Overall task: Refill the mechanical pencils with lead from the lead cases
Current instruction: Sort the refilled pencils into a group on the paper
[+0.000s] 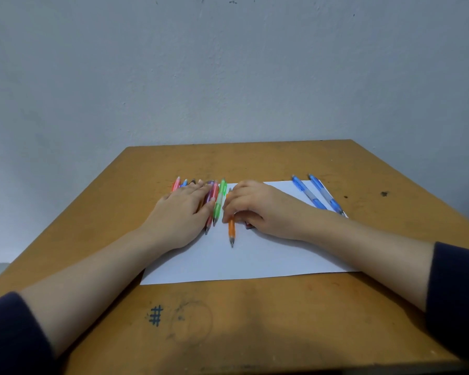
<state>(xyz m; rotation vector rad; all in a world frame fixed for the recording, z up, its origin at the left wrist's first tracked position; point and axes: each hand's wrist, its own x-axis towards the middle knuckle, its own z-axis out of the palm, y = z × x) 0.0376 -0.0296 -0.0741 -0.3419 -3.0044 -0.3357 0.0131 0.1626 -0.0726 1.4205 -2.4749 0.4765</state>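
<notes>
Left hand [184, 212] lies flat on the coloured pencils [219, 201]; right hand [255, 207] pinches the orange pencil [231, 228] alongside.

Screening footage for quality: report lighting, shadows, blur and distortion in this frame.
Head view: soft even light, no glare on the paper; dim shadow across the near table; wide-angle lens curves its far edge; orange pencil clear, pencils under the left hand soft.
</notes>
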